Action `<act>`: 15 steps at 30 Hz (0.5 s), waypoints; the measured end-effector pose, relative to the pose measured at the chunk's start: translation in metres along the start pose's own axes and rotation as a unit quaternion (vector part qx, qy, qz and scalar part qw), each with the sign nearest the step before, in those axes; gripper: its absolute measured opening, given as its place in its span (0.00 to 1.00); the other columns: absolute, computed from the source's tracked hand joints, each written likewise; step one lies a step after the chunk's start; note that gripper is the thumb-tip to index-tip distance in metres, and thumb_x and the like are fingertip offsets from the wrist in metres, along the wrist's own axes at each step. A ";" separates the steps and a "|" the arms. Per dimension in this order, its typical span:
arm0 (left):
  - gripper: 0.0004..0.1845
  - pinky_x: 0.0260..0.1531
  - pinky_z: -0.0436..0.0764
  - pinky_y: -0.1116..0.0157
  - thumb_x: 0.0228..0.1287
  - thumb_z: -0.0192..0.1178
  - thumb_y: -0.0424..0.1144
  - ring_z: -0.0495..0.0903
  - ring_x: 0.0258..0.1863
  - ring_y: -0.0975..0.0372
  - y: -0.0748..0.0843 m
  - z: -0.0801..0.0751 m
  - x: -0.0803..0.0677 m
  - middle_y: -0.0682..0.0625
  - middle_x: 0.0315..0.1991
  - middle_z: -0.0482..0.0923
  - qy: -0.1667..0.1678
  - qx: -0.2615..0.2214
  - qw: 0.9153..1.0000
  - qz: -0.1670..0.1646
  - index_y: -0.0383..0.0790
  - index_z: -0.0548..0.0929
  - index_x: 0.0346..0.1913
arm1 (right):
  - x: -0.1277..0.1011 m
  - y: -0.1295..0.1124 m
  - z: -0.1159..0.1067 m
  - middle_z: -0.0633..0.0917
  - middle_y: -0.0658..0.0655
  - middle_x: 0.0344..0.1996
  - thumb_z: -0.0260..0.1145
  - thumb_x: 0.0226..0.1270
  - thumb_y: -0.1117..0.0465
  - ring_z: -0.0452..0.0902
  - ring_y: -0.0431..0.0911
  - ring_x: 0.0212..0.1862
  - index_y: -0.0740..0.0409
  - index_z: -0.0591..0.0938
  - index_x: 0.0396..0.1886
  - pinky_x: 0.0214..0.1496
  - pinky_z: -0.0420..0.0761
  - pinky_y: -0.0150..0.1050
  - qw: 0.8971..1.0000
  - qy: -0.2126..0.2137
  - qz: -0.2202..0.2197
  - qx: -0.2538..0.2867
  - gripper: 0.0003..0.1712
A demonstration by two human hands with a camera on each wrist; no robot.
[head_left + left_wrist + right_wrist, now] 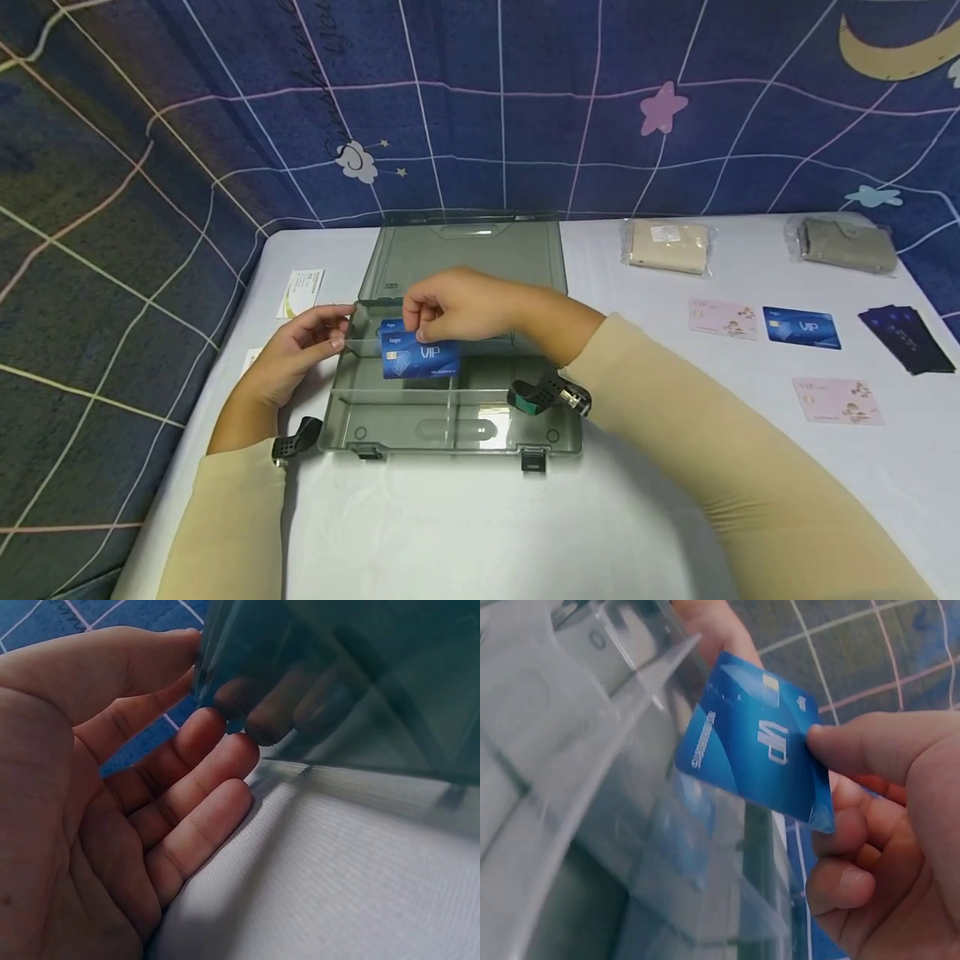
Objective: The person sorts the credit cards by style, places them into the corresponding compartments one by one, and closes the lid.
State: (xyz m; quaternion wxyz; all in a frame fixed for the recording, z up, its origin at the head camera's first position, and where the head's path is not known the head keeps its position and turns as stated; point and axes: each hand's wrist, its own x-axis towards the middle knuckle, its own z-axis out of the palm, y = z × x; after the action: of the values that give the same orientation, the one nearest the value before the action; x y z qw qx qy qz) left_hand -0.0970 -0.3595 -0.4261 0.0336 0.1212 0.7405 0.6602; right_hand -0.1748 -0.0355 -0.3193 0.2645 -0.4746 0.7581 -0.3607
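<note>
Your right hand point(450, 304) pinches a glossy blue plastic VIP card point(418, 357) by its top edge, above the open smoky-grey transparent plastic box point(450, 417) on the white table point(450, 533). Your left hand point(300, 350) rests relaxed, fingertips touching the box's left wall.

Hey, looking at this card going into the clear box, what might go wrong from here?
The right hand pinches the blue VIP card only by one edge, so it could slip or tilt.

The left hand merely touches the organizer box side; the box may slide on the white table.
</note>
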 end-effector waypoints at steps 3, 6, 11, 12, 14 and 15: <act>0.23 0.50 0.80 0.71 0.71 0.59 0.17 0.78 0.49 0.62 0.001 0.000 0.002 0.51 0.49 0.81 0.000 -0.001 1.000 0.000 0.24 0.78 0.68 | 0.008 -0.006 0.005 0.85 0.50 0.32 0.68 0.74 0.67 0.78 0.42 0.37 0.57 0.85 0.43 0.46 0.77 0.35 1.000 0.004 -0.006 -0.012 0.03; 0.23 0.50 0.80 0.71 0.71 0.58 0.17 0.78 0.49 0.62 0.001 0.000 0.001 0.51 0.49 0.81 -0.002 -0.002 1.000 0.001 0.25 0.78 0.68 | 0.016 -0.009 0.013 0.85 0.49 0.32 0.68 0.73 0.68 0.78 0.41 0.37 0.58 0.85 0.43 0.46 0.77 0.34 0.999 0.010 -0.006 -0.034 0.03; 0.24 0.51 0.79 0.71 0.71 0.58 0.17 0.78 0.49 0.62 0.000 0.001 0.001 0.50 0.49 0.81 -0.003 -0.004 1.000 0.000 0.26 0.78 0.68 | 0.023 -0.009 0.027 0.86 0.48 0.33 0.69 0.74 0.66 0.79 0.39 0.37 0.57 0.85 0.44 0.45 0.77 0.33 0.997 0.006 0.009 -0.078 0.03; 0.24 0.51 0.79 0.71 0.71 0.58 0.17 0.78 0.49 0.62 0.000 0.001 0.001 0.50 0.49 0.81 -0.003 -0.003 1.000 0.000 0.26 0.78 0.68 | 0.023 -0.008 0.029 0.86 0.48 0.32 0.70 0.74 0.66 0.79 0.39 0.37 0.57 0.85 0.44 0.45 0.77 0.33 0.996 0.003 0.013 -0.084 0.03; 0.24 0.50 0.80 0.71 0.71 0.58 0.17 0.78 0.49 0.62 0.000 0.001 0.001 0.50 0.49 0.80 -0.003 -0.002 1.000 0.000 0.26 0.78 0.68 | 0.024 -0.008 0.033 0.86 0.47 0.32 0.70 0.75 0.66 0.79 0.39 0.37 0.56 0.85 0.44 0.45 0.77 0.33 0.995 -0.003 0.018 -0.096 0.03; 0.24 0.50 0.80 0.71 0.71 0.58 0.17 0.78 0.49 0.62 0.000 0.001 0.001 0.49 0.49 0.80 -0.003 -0.001 1.000 0.001 0.26 0.78 0.68 | 0.024 -0.008 0.035 0.86 0.47 0.31 0.70 0.75 0.65 0.80 0.39 0.36 0.55 0.85 0.44 0.46 0.77 0.34 0.995 -0.005 0.021 -0.101 0.03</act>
State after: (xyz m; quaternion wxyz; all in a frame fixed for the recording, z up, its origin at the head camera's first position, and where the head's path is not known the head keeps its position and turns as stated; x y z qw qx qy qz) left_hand -0.0979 -0.3583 -0.4258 0.0356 0.1234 0.7394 0.6609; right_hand -0.1541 -0.0700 -0.3351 0.2264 -0.4847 0.7991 -0.2744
